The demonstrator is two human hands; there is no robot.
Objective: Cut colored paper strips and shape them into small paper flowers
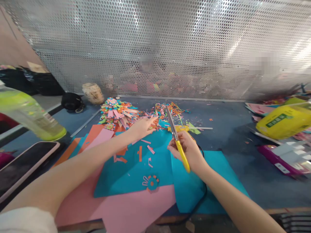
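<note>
My right hand [188, 151] grips yellow-handled scissors [177, 139], blades closed and pointing away toward a heap of paper scraps [167, 113]. My left hand [143, 126] reaches forward with its fingers on the scraps beside a layered paper flower [116, 113]. Below my arms lie teal paper sheets [136, 171], a pink sheet [131, 210] and orange sheets [91, 134]. A small teal and orange cut-out [152, 182] rests on the teal sheet.
A phone [23, 166] and a green bottle [29, 115] are at the left. Yellow and purple packages [284, 121] crowd the right side. A perforated metal screen [170, 45] walls off the back, with other people blurred behind it. A black cable [202, 191] runs under my right wrist.
</note>
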